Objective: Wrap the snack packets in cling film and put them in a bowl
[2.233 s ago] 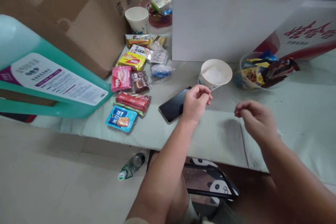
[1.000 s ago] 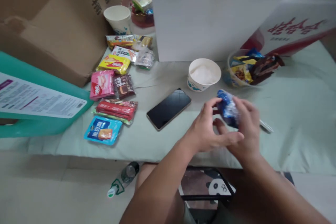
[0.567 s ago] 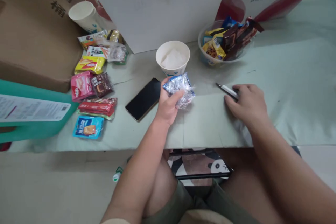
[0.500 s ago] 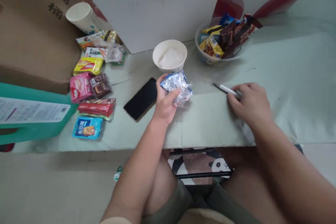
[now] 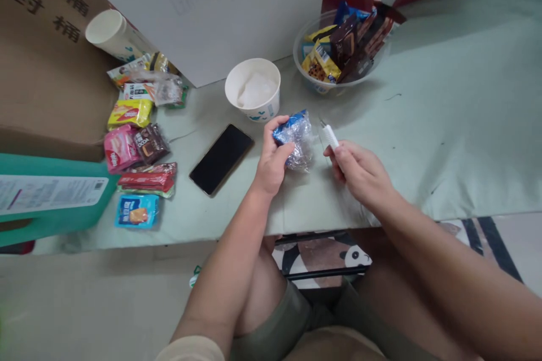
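Note:
In front of me my left hand [image 5: 274,161] is closed on a blue snack packet [image 5: 285,128] in crinkled clear plastic wrap, its thumb pressing on the near side. Just to the right, my right hand [image 5: 359,172] grips a slim white pen-like tool [image 5: 330,136] with a ribbed body and a thin dark tip. That tip points up and left toward the packet, with a small gap between them. Whether it is a pen or a craft knife I cannot tell. A paper bowl [image 5: 274,90] with crumpled white stuff inside stands just beyond my left hand.
A black phone [image 5: 221,159] lies left of my hands. Several wrapped snacks [image 5: 146,180] line the table's left side, near a cardboard box [image 5: 42,84] and a teal container [image 5: 80,208]. Paper cups [image 5: 121,36] lean behind them. A clear plastic bowl [image 5: 298,56] holds more snacks.
My right hand has lifted the white tool off the table and brought it left, close to the packet. The packet has turned in my left hand. The view has shifted slightly.

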{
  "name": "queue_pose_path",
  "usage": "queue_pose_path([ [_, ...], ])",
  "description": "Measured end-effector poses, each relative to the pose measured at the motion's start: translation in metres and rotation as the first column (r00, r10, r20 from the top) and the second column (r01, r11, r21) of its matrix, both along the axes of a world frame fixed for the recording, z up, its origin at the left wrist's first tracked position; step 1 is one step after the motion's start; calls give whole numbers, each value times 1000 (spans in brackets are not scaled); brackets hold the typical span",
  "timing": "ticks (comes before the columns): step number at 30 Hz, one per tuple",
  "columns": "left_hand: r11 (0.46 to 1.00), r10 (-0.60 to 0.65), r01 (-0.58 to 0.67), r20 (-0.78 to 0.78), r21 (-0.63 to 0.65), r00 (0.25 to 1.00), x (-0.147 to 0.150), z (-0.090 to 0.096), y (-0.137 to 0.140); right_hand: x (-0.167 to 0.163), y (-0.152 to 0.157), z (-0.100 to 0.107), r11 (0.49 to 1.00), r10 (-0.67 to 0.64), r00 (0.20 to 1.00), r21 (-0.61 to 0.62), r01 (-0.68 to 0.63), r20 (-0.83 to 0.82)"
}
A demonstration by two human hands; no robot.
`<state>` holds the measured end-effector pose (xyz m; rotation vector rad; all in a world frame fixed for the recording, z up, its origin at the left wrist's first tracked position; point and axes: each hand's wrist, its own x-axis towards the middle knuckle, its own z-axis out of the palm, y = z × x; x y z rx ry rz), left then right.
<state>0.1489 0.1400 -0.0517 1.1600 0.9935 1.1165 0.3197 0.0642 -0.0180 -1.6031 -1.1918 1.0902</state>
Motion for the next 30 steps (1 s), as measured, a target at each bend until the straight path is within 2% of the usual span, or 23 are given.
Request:
queue_pose_path([
  [2, 991, -72, 79, -61, 112, 996, -2, -6, 1, -1, -1, 1, 999, 11, 998, -45, -13, -65],
  [4, 972, -102, 127, -130, 199, 986, -5, -12, 1, -3, -2, 5, 993, 30, 971, -106, -57, -238],
  [6, 960, -110, 147, -158, 239, 981, -6, -15, 1, -7, -2, 8, 982, 44, 913, -153, -115, -405],
  [9, 952, -124, 160, -152, 260, 981, -6, -19, 0, -14, 0, 12, 959, 30, 862, -228, -167, -506],
  [11, 951, -95, 135, -153, 279, 984, -5, -20, 1, -18, 2, 13, 936, 19, 856, -290, -197, -517],
  [14, 949, 20, 22, -131, 313, 991, -8, -18, 4, -24, 3, 12, 904, 47, 880, -355, -239, -473],
  [20, 926, 205, -211, 54, 313, 977, -28, -7, 14, -24, 1, 16, 816, 187, 920, -467, -340, -343],
  [22, 918, 251, -258, 62, 302, 966, -33, -6, 17, -15, 2, 17, 814, 194, 944, -493, -307, -267],
  [23, 914, 276, -275, 40, 299, 960, -34, -6, 18, -9, 4, 17, 834, 182, 965, -491, -253, -188],
  [25, 907, 318, -290, -44, 305, 947, -33, -6, 17, 6, 9, 14, 907, 143, 985, -410, -94, 91],
  [26, 905, 330, -288, -87, 314, 940, -31, -6, 16, 13, 11, 12, 945, 119, 955, -327, -25, 271],
  [28, 905, 322, -260, -142, 337, 936, -25, -6, 9, 27, 16, 5, 987, 60, 816, -155, 37, 574],
  [30, 924, 257, -189, -176, 333, 950, -16, -5, -1, 37, 19, -3, 996, 17, 692, -73, 52, 721],
])
